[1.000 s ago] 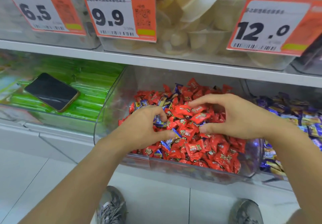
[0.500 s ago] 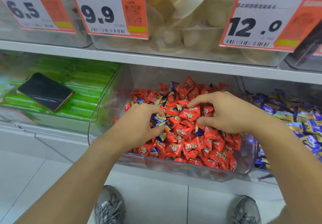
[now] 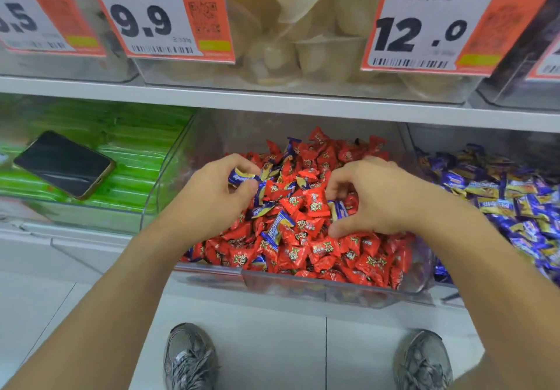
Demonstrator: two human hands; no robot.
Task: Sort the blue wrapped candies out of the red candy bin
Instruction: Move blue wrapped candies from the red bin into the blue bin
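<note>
Blue candy (image 3: 241,175) pinched in left hand (image 3: 212,195) grip.

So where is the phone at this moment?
In the head view the phone lies screen-up on the green packets in the clear bin on the left, one bin over from the red candy bin and apart from the left hand.
</note>
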